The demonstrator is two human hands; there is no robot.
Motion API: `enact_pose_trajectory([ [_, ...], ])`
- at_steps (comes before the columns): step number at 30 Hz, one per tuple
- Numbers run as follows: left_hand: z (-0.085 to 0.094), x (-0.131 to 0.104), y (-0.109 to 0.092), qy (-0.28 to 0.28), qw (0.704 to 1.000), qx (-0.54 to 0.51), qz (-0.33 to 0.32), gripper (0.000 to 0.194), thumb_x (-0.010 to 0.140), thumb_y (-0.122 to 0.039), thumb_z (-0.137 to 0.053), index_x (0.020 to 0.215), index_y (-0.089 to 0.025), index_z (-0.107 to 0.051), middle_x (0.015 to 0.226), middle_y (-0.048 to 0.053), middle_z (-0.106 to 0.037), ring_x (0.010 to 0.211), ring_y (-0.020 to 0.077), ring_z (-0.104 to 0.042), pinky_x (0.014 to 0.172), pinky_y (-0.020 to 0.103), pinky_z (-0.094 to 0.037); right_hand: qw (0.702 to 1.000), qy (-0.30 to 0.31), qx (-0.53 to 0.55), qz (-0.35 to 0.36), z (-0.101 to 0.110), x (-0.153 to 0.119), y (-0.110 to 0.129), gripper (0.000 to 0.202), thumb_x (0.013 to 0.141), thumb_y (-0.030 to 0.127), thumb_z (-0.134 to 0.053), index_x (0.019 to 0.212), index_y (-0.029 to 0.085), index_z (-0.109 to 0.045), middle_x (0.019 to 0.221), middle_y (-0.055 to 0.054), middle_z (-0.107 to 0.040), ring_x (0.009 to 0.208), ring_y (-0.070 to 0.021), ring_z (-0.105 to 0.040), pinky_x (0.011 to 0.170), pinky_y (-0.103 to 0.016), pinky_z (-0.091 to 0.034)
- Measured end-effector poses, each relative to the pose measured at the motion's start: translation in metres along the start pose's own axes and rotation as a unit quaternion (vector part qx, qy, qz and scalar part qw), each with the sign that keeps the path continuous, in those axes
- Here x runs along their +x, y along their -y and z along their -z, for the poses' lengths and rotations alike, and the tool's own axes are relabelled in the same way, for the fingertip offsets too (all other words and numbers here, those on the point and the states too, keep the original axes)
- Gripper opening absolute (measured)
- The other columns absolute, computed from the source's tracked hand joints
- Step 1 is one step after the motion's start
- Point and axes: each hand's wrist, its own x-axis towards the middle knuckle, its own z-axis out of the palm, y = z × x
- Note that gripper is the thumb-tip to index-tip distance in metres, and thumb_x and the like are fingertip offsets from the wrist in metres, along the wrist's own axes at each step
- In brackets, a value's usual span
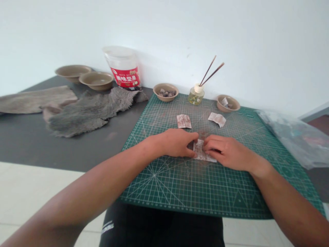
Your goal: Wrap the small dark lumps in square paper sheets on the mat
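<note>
A small white paper-like square (199,150), smudged with brown, lies flat on a green cutting mat (177,185) in front of me. My left hand (177,143) holds its left edge, thumb at the lower corner and forefinger at the upper one. My right hand (228,151) has its fingers bunched and pressed onto the right part of the square; what is under the fingertips is hidden. Beyond my hands lie two similar squares, a brown-stained one (184,121) on the left and a paler, curled one (217,119) on the right.
A bowl of dark lumps (166,98), a reed diffuser (196,94) and a bowl with a white scrap (228,108) stand along the wall. Leftward are a rumpled grey cloth (84,111), two tan bowls and a red-labelled tub (125,73). Clear plastic (300,137) lies at right.
</note>
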Motion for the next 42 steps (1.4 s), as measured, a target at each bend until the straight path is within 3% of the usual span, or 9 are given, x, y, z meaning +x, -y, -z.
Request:
enact_pose_trajectory([
  [7,-0.0011,0.0,0.001,-0.001,1.0,0.007,-0.006,0.041,0.085,-0.056,-0.063,0.11,-0.024,-0.056,0.094,0.006,-0.07,0.083,0.0264,-0.066,0.064,0.031,-0.043,0.997,-0.043,-0.046,-0.039,-0.004,0.0023,0.0021,0.016,0.098,0.018,-0.05,0.098,0.021,-0.066,0.107,-0.005,-0.067,0.097,-0.0195,-0.065,0.085,-0.033,-0.049],
  [12,-0.0004,0.0001,0.0004,0.005,1.0,0.0,-0.007,0.042,0.085,-0.056,-0.062,0.113,-0.026,-0.055,0.096,0.005,-0.07,0.084,0.0263,-0.066,0.065,0.031,-0.043,1.0,0.011,-0.021,0.01,-0.0015,0.0001,-0.0017,0.015,0.098,0.022,-0.052,0.095,0.022,-0.066,0.104,-0.003,-0.068,0.09,-0.0168,-0.065,0.08,-0.03,-0.048],
  [16,-0.0001,0.0008,0.0001,0.007,1.0,0.007,0.002,0.042,0.084,-0.056,-0.063,0.112,-0.025,-0.055,0.096,0.005,-0.07,0.084,0.0261,-0.066,0.064,0.031,-0.042,0.996,-0.039,-0.069,-0.029,-0.0002,0.0024,-0.0034,0.014,0.098,0.022,-0.05,0.094,0.021,-0.064,0.099,-0.004,-0.067,0.088,-0.0178,-0.063,0.077,-0.03,-0.046],
  [21,-0.0003,0.0006,0.0001,0.001,1.0,0.006,-0.006,0.042,0.084,-0.057,-0.063,0.11,-0.025,-0.055,0.094,0.004,-0.07,0.083,0.0261,-0.066,0.062,0.03,-0.041,0.999,0.02,-0.036,0.012,0.002,0.0012,-0.0038,0.014,0.098,0.021,-0.051,0.091,0.022,-0.064,0.098,-0.003,-0.066,0.086,-0.0163,-0.063,0.076,-0.029,-0.046],
  [26,0.0,0.0003,-0.0009,0.0,1.0,0.009,0.003,0.04,0.084,-0.056,-0.064,0.107,-0.025,-0.055,0.091,0.004,-0.069,0.079,0.0245,-0.065,0.062,0.03,-0.041,0.998,-0.023,-0.059,-0.027,0.0029,0.001,-0.0042,0.014,0.097,0.021,-0.051,0.092,0.021,-0.063,0.098,-0.004,-0.065,0.088,-0.0179,-0.063,0.078,-0.031,-0.046],
  [31,-0.0003,0.0006,-0.0006,0.002,1.0,0.004,-0.006,0.041,0.084,-0.057,-0.064,0.108,-0.025,-0.055,0.091,0.004,-0.069,0.08,0.0247,-0.065,0.061,0.03,-0.04,0.999,0.041,0.011,0.024,0.0037,0.0005,-0.0013,0.011,0.097,0.022,-0.054,0.09,0.022,-0.063,0.1,-0.002,-0.065,0.089,-0.0159,-0.063,0.078,-0.029,-0.047],
  [35,-0.0009,0.0011,0.0001,-0.002,1.0,0.01,-0.006,0.041,0.084,-0.057,-0.063,0.109,-0.025,-0.055,0.093,0.005,-0.069,0.081,0.0256,-0.065,0.062,0.031,-0.04,0.999,-0.019,-0.038,-0.019,0.0012,0.003,0.0001,0.016,0.098,0.019,-0.049,0.093,0.021,-0.064,0.102,-0.004,-0.064,0.091,-0.0175,-0.063,0.08,-0.031,-0.047],
  [40,-0.0007,0.0014,0.0002,0.007,1.0,0.009,-0.007,0.043,0.084,-0.058,-0.063,0.109,-0.025,-0.056,0.092,0.005,-0.069,0.081,0.0258,-0.066,0.063,0.031,-0.041,0.999,0.03,0.013,0.026,0.0035,0.0013,-0.0014,0.014,0.096,0.02,-0.053,0.09,0.022,-0.065,0.1,-0.003,-0.065,0.089,-0.0165,-0.063,0.078,-0.03,-0.047],
  [42,-0.001,0.0017,0.0008,0.006,1.0,0.005,-0.011,0.042,0.084,-0.057,-0.063,0.11,-0.025,-0.056,0.093,0.005,-0.07,0.082,0.0258,-0.066,0.063,0.031,-0.041,1.0,0.007,-0.009,0.012,0.0028,0.0012,-0.0013,0.015,0.097,0.02,-0.051,0.092,0.022,-0.065,0.101,-0.003,-0.066,0.09,-0.0172,-0.063,0.078,-0.03,-0.047],
])
